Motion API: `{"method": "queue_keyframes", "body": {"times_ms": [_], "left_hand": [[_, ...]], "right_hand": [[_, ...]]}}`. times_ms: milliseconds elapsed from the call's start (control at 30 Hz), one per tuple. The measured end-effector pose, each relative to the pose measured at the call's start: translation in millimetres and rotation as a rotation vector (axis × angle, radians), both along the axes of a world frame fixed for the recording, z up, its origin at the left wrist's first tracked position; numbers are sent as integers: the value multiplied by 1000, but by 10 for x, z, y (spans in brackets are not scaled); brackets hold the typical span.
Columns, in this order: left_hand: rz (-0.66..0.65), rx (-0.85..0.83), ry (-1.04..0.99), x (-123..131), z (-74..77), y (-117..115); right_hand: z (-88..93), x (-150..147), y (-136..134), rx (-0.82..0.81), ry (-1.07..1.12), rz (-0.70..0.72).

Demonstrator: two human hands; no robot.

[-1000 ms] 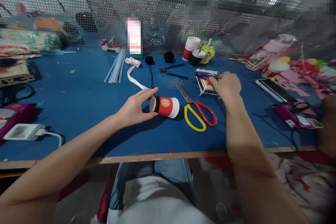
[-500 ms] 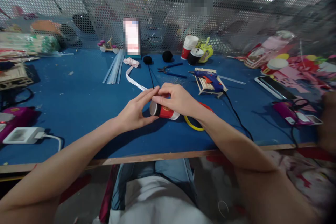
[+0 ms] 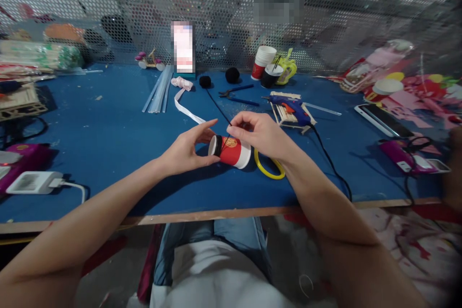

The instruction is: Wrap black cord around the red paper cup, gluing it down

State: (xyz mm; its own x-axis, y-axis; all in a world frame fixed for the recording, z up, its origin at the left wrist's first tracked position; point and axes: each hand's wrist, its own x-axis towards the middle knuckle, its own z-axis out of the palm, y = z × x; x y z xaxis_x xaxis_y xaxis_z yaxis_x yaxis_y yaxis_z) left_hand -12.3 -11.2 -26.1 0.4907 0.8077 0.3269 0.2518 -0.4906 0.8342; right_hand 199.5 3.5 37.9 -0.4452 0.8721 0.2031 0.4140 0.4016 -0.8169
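A red and white paper cup (image 3: 234, 152) lies on its side on the blue table, with black yarn (image 3: 218, 146) wrapped round its left end. My left hand (image 3: 189, 149) grips that end between thumb and fingers. Just above the cup, my right hand (image 3: 254, 132) pinches a black yarn strand (image 3: 219, 106). The strand runs from a small black yarn ball (image 3: 205, 82) farther back to the cup. A second black ball (image 3: 232, 75) lies nearby. Close to the cup's right side is a yellow ring (image 3: 267, 169), partly behind my right wrist.
Blue-handled pliers (image 3: 241, 94) and a blue glue gun (image 3: 292, 108) on a stick rack lie behind. White ribbon (image 3: 186, 110), clear glue sticks (image 3: 159, 91) and a phone stand at back left. Stacked cups (image 3: 263, 62) stand at the back; a phone (image 3: 382, 120) lies right.
My right hand has lifted off the cup and moved slightly right, drawing the yarn strand with it. More of the cup shows. My left hand stays at its left end.
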Motion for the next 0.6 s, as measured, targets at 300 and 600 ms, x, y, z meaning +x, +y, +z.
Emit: {"method": "queue_keyframes", "body": {"times_ms": [300,600], "left_hand": [[-6,119,44,3,11,-15],[22,243,149,25,90,-44]], "right_hand": [[-126,-14,87,-9,-15,17],[-151,-7,110,-10,-53,16]]}}
